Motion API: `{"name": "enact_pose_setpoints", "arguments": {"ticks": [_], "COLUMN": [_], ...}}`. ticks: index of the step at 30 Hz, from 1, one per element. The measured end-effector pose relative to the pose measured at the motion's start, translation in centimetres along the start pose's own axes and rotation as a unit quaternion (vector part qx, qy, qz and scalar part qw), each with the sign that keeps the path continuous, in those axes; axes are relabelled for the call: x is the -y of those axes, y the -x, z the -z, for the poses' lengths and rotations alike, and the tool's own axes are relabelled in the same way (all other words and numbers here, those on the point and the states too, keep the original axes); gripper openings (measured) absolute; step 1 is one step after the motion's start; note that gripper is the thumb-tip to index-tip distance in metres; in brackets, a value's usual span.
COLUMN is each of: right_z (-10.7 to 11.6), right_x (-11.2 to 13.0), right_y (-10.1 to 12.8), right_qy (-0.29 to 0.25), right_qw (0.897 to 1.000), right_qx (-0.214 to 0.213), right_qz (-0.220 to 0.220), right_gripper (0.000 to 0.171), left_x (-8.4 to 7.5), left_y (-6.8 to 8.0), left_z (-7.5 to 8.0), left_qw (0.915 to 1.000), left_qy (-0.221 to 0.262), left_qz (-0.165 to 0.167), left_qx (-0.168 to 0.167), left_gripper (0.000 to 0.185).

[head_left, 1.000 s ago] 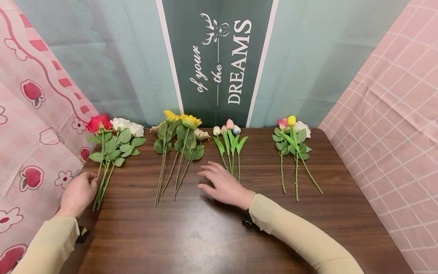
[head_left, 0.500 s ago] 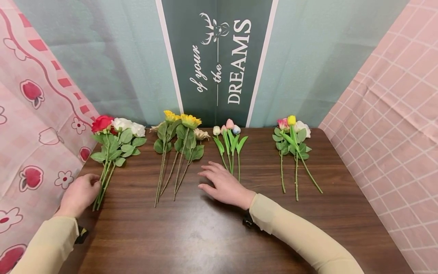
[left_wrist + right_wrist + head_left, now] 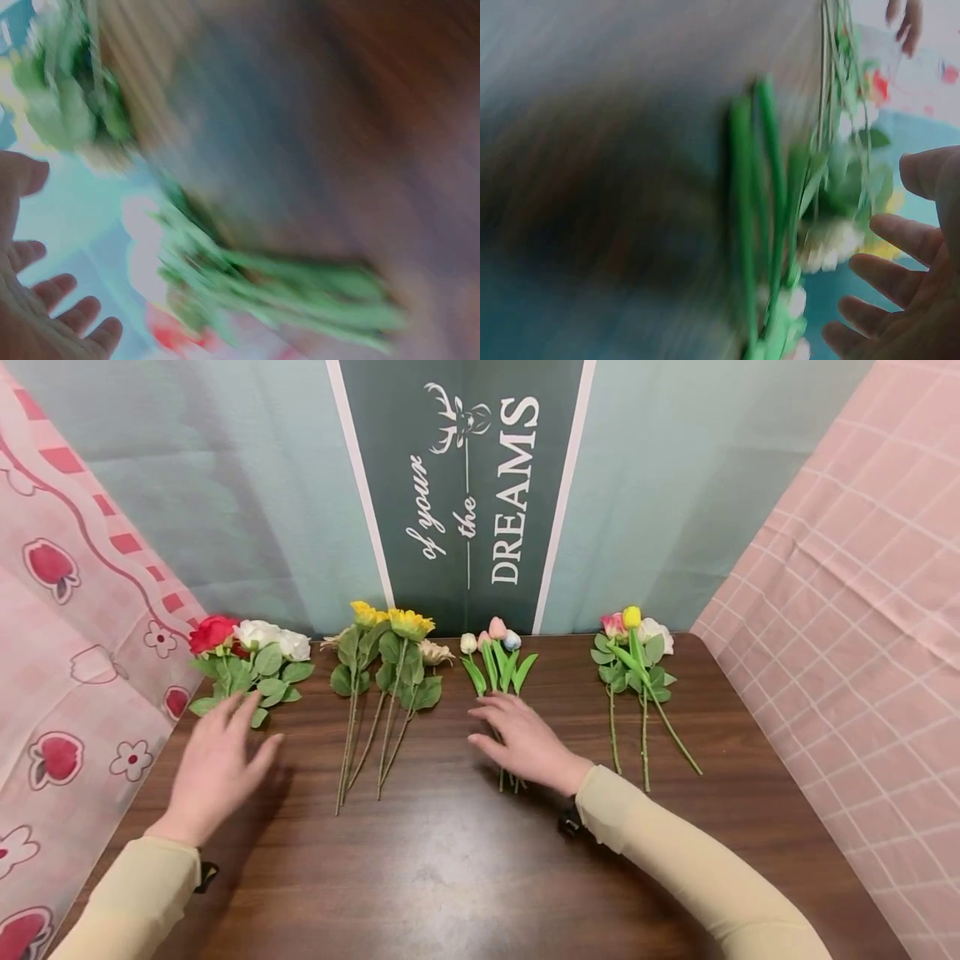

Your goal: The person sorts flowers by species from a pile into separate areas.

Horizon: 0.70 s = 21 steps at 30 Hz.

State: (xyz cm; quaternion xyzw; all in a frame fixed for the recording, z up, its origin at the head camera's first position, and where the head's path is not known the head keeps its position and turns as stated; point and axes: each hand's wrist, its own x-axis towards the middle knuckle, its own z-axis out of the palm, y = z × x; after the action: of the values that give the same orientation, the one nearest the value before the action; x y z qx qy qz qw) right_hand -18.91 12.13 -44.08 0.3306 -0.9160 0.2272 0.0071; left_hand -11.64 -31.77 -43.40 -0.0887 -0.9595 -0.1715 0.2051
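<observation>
My left hand (image 3: 217, 768) hovers with spread fingers over the stems of the bunch at the left, a red rose (image 3: 213, 635) beside white roses (image 3: 258, 633). Nothing is in its grasp; in the left wrist view the blurred green stems (image 3: 322, 296) lie apart from the fingers (image 3: 54, 289). Over the stems of the pale tulips (image 3: 497, 628) is my right hand (image 3: 528, 745), its fingers loosely extended. The right wrist view shows the tulip stems (image 3: 746, 202) beside that hand and apart from it. Part of these stems is hidden under the hand in the head view.
Between the hands lie yellow sunflowers (image 3: 411, 624) with pale blooms and long brown-green stems. Farther right is a yellow tulip (image 3: 632, 617) with a pink and a white flower. Cloth walls (image 3: 810, 568) border the wooden table (image 3: 450, 877) at the back and sides.
My left hand has released the red rose's stem, lifted and spread its fingers, shifting right. My right hand has moved right, over the tulip stems. The head view has turned slightly.
</observation>
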Motion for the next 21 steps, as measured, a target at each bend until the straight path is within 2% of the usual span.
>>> {"name": "enact_pose_setpoints", "arguments": {"ticks": [4,7,11,15,21], "right_z": [1.8,3.3,5.5,7.7,10.6], "right_x": [-3.1,-5.8,-10.0,-13.8,-17.4], "right_y": [0.9,2.0,3.9,6.2,9.0], "right_qy": [0.013,0.013,0.008,0.010,-0.006], "right_qw": [0.998,0.994,0.983,0.971,0.951], "right_qx": [-0.028,-0.049,-0.084,-0.106,-0.081], "right_qz": [-0.045,-0.098,-0.161,-0.214,-0.297], "right_gripper": [0.047,0.045,0.041,0.040,0.045], "left_x": [-5.0,-9.1,-14.4,-19.4,-25.9], "left_y": [-1.4,-2.3,-3.0,-3.5,-4.3], "left_z": [-1.6,-3.3,-5.6,-8.0,-11.2], "left_qw": [0.9954,0.9860,0.9677,0.9471,0.9184], "left_qy": [-0.006,-0.010,-0.001,0.003,0.007], "left_qz": [-0.081,-0.141,-0.214,-0.268,-0.335], "left_qx": [0.051,0.089,0.133,0.176,0.211], "left_gripper": [0.083,0.084,0.082,0.081,0.081]}}
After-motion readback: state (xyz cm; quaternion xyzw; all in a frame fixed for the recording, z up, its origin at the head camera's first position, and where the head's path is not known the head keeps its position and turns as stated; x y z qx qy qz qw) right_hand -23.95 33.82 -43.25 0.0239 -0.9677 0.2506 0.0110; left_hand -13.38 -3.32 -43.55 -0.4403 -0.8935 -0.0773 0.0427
